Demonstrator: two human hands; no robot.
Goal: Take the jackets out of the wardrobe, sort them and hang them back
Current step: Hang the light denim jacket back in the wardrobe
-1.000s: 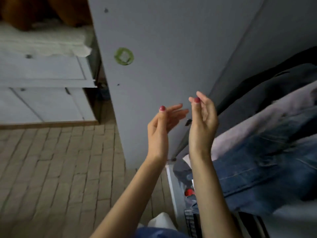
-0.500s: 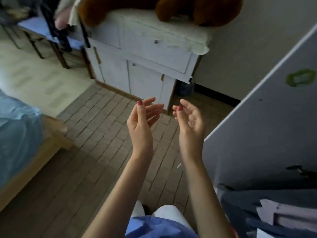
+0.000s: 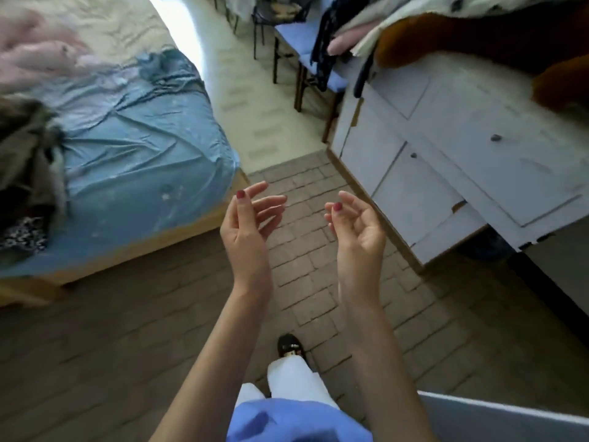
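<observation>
Over floor [image 3: 318, 282]: 2 hands, left [image 3: 245, 231] + right [image 3: 357, 231], seemingly empty.

I held both hands up before me, apart and empty. My left hand [image 3: 247, 224] had its fingers loosely extended; my right hand [image 3: 357, 224] had its fingers gently curled, palm turned inward. Below them lay the brick-patterned floor [image 3: 318, 282]. A bed [image 3: 127, 148] with a blue sheet stood at my left, a white cabinet [image 3: 446, 154] at my right, with a blue-seated chair [image 3: 306, 59] beyond it.
</observation>
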